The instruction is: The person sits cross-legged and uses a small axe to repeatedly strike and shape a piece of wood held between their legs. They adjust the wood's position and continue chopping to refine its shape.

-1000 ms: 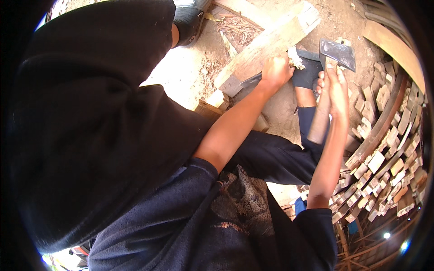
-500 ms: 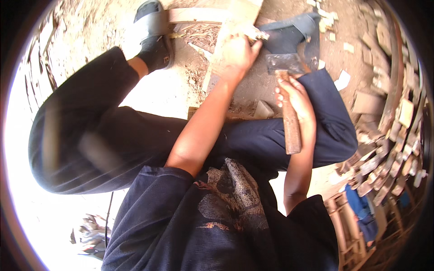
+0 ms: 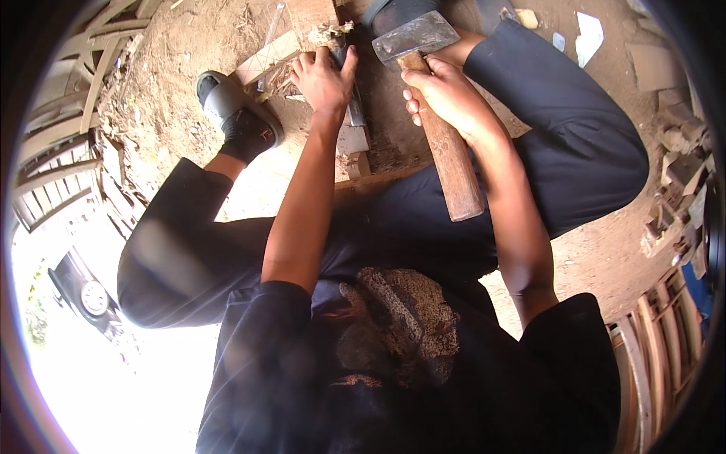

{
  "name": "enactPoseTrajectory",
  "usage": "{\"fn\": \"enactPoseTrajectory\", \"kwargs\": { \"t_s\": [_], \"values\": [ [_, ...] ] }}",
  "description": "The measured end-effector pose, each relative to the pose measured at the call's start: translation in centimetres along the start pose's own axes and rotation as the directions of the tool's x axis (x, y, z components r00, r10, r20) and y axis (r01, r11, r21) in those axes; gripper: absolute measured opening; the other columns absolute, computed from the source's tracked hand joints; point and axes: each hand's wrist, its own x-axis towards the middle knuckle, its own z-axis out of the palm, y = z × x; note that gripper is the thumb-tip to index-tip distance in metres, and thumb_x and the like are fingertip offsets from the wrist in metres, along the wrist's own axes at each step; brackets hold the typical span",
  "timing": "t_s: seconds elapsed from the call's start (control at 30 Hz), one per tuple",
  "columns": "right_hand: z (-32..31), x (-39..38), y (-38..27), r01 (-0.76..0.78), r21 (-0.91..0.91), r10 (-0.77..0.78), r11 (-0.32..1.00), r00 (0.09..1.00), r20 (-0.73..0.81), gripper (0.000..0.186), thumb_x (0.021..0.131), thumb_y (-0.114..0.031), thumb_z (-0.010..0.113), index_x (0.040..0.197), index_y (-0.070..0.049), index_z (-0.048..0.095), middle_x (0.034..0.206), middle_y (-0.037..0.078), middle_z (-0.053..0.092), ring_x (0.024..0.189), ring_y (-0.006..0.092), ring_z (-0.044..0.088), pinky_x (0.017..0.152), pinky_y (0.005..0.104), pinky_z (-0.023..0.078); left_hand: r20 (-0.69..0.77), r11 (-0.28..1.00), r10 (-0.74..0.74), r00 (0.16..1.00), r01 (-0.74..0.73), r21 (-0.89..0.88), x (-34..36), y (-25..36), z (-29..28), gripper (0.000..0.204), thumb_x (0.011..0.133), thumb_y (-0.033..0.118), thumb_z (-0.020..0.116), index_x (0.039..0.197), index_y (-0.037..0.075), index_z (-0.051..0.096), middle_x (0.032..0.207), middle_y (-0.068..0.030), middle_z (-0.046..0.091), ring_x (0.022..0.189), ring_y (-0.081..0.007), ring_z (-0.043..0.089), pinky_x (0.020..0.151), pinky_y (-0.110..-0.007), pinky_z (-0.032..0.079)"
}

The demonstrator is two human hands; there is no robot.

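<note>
My right hand [image 3: 446,94] grips a hatchet by its wooden handle [image 3: 452,163], just below the grey steel head [image 3: 414,36]. The handle's end points back toward my body. My left hand [image 3: 325,76] is closed on a metal tool [image 3: 354,113] held against a splintered piece of wood [image 3: 318,23] at the top of the view. The hatchet head sits just right of the left hand. I am squatting, with my dark-trousered knees on both sides of my arms.
My foot in a black sandal [image 3: 238,113] rests on dirt ground strewn with wood chips. A pale plank [image 3: 265,57] lies by the wood. Offcuts are piled at the right [image 3: 677,174]. Curved wooden slats stand at the left [image 3: 60,113] and lower right [image 3: 658,340].
The view has swung, so my hands and the wood now sit higher and more central. The hatchet head has come closer to my left hand; both grips are unchanged.
</note>
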Motion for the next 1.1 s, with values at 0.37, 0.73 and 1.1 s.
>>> {"fn": "enactPoseTrajectory", "kwargs": {
  "t_s": [0.37, 0.73, 1.1],
  "values": [
    [-0.3, 0.1, 0.2, -0.004, 0.049, 0.007, 0.999, 0.997, -0.072, 0.015, 0.091, -0.016, 0.057, 0.095, -0.004, 0.05, 0.075, 0.002, 0.055, 0.062, 0.0096, 0.056, 0.054, 0.0266, 0.051, -0.045, 0.999, -0.033, 0.998, 0.031, -0.027, -0.2, 0.0, 0.5, 0.053, 0.08, 0.054, 0.064, 0.087, 0.002, 0.063, 0.1, -0.0239, 0.054, 0.101, -0.0389, 0.048, 0.089, -0.049, 0.036],
    [0.4, 1.0, 1.1, -0.074, 0.038, 0.076, 0.997, 0.996, -0.057, 0.018, 0.09, -0.019, 0.057, 0.09, -0.002, 0.052, 0.075, 0.004, 0.057, 0.063, 0.0126, 0.058, 0.054, 0.0288, 0.052, -0.085, 0.99, -0.1, 0.991, 0.108, 0.091, -1.7, 0.8, 1.2, 0.076, 0.084, 0.059, 0.058, 0.123, -0.003, 0.04, 0.122, -0.0232, 0.039, 0.116, -0.0387, 0.037, 0.095, -0.052, 0.028],
    [-0.1, 0.8, 0.0, -0.258, 0.384, 0.24, 0.887, 0.966, 0.093, 0.021, 0.092, -0.024, 0.061, 0.086, -0.006, 0.052, 0.07, 0.002, 0.055, 0.059, 0.0131, 0.055, 0.055, 0.0298, 0.051, -0.063, 0.945, -0.214, 0.975, 0.191, -0.265, 1.8, 1.4, 1.5, 0.102, 0.075, 0.063, 0.067, 0.136, -0.008, 0.026, 0.133, -0.0291, 0.034, 0.124, -0.0445, 0.036, 0.101, -0.056, 0.029]
  ]
}}
